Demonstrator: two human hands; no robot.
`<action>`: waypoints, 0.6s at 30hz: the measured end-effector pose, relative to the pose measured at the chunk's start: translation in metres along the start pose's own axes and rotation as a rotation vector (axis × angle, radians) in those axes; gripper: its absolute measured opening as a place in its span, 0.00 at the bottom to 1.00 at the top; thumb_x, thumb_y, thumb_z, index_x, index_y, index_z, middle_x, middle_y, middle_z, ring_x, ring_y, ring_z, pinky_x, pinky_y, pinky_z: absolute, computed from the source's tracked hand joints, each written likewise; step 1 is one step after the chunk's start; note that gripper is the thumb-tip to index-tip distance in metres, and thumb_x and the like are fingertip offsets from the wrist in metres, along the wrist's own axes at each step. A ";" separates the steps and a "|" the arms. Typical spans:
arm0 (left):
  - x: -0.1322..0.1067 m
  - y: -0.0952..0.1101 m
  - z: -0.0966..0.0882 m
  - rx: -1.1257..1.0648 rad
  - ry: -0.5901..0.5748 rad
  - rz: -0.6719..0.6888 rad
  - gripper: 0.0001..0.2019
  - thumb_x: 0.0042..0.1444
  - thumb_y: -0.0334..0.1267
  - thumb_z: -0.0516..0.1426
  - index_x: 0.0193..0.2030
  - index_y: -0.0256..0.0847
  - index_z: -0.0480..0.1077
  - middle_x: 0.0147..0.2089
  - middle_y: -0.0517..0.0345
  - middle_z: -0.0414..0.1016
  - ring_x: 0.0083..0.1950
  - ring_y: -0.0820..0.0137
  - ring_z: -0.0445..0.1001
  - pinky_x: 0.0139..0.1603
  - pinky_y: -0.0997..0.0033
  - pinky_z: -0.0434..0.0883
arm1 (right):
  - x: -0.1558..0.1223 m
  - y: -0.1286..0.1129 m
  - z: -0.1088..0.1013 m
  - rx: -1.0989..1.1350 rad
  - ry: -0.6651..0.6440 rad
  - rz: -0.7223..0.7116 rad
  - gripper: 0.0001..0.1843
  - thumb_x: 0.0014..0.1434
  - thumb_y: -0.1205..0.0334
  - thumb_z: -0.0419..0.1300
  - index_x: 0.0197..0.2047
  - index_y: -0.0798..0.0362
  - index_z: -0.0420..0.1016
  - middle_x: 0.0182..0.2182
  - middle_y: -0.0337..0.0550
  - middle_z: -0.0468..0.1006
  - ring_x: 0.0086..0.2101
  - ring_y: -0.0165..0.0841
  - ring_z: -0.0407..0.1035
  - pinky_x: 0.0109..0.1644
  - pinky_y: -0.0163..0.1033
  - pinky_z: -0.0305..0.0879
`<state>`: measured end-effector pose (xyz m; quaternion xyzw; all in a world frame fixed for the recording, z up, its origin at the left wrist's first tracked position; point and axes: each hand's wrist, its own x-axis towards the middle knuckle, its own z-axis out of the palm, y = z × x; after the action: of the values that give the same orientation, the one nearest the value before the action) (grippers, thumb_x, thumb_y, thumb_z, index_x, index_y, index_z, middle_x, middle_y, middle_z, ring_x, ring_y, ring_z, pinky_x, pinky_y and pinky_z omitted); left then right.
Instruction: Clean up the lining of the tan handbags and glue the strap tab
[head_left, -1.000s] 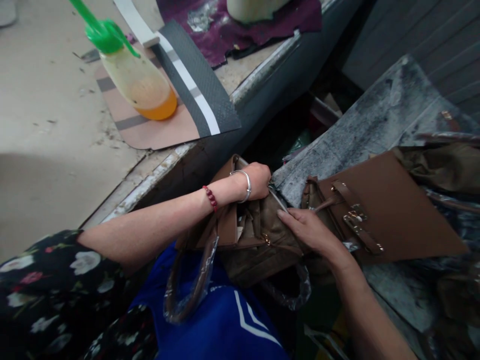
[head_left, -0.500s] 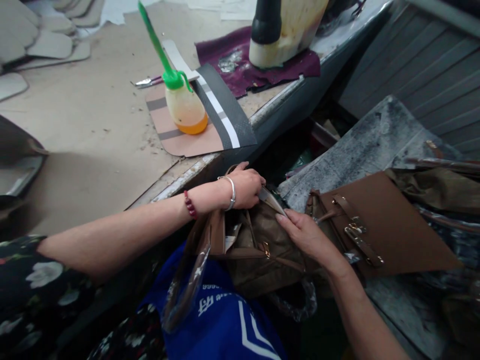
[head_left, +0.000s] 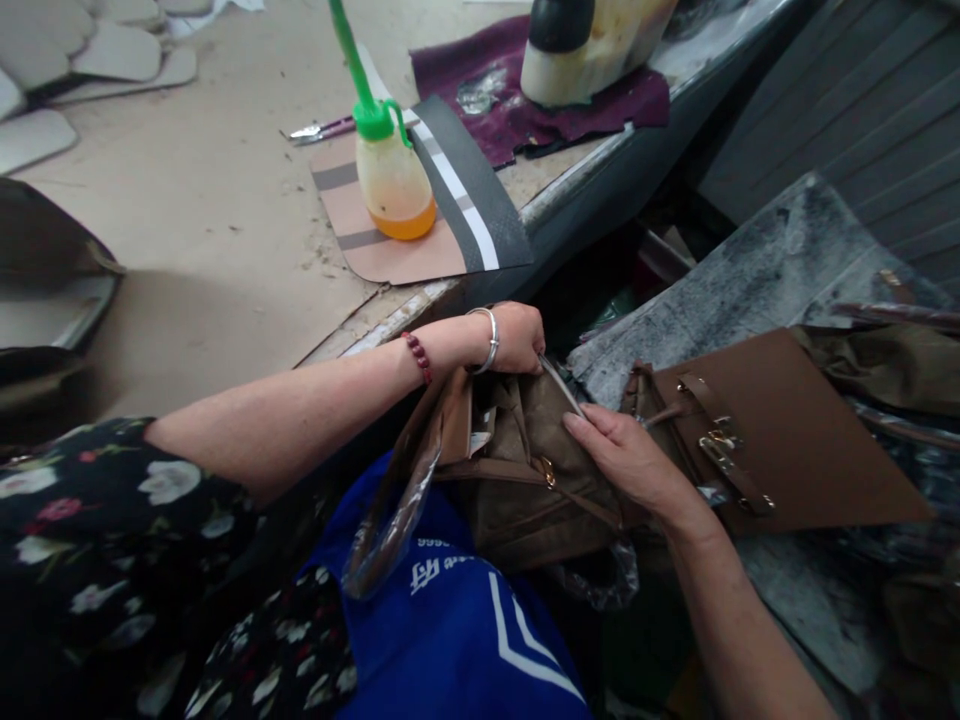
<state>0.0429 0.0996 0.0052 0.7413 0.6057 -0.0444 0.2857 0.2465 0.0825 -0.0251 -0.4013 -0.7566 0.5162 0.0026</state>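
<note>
the left hand (head_left: 517, 338) is closed over the far rim of an open brown handbag (head_left: 525, 480) that sits on the person's lap against a blue apron (head_left: 450, 640), its grip pinched tight on the bag's top edge. the right hand (head_left: 630, 460) lies on the bag's near side, fingers (head_left: 592, 425) loosely curled on the soft leather beside a thin metal strip (head_left: 562, 385); whether it grips is hard to tell. a second brown handbag (head_left: 780, 440) lies just to the right on a grey board (head_left: 750, 270). on the worktop (head_left: 187, 230) stands a green-capped squeeze bottle (head_left: 390, 175) of amber liquid.
</note>
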 end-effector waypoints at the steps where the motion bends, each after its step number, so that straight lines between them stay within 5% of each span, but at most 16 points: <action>1: 0.001 0.001 0.000 0.008 0.000 -0.006 0.08 0.44 0.38 0.56 0.31 0.40 0.75 0.34 0.62 0.76 0.33 0.74 0.71 0.34 0.81 0.64 | 0.000 0.000 0.000 -0.003 -0.001 -0.001 0.17 0.57 0.51 0.46 0.24 0.53 0.61 0.21 0.35 0.61 0.25 0.28 0.57 0.27 0.32 0.53; 10: -0.003 0.010 -0.005 0.025 -0.035 -0.054 0.11 0.45 0.35 0.55 0.35 0.37 0.74 0.33 0.59 0.76 0.30 0.74 0.71 0.29 0.81 0.64 | 0.000 0.002 0.000 0.032 -0.014 -0.003 0.17 0.57 0.50 0.47 0.24 0.53 0.61 0.22 0.36 0.62 0.26 0.29 0.58 0.28 0.32 0.55; 18: -0.007 0.014 -0.003 0.035 -0.002 -0.094 0.10 0.46 0.35 0.55 0.33 0.35 0.75 0.34 0.55 0.76 0.37 0.68 0.73 0.34 0.78 0.65 | 0.001 0.000 -0.002 -0.001 -0.005 0.036 0.20 0.57 0.48 0.46 0.22 0.53 0.59 0.18 0.35 0.58 0.23 0.28 0.55 0.24 0.32 0.51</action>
<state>0.0533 0.0937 0.0160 0.7168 0.6387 -0.0693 0.2709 0.2469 0.0850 -0.0250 -0.4137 -0.7495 0.5167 -0.0088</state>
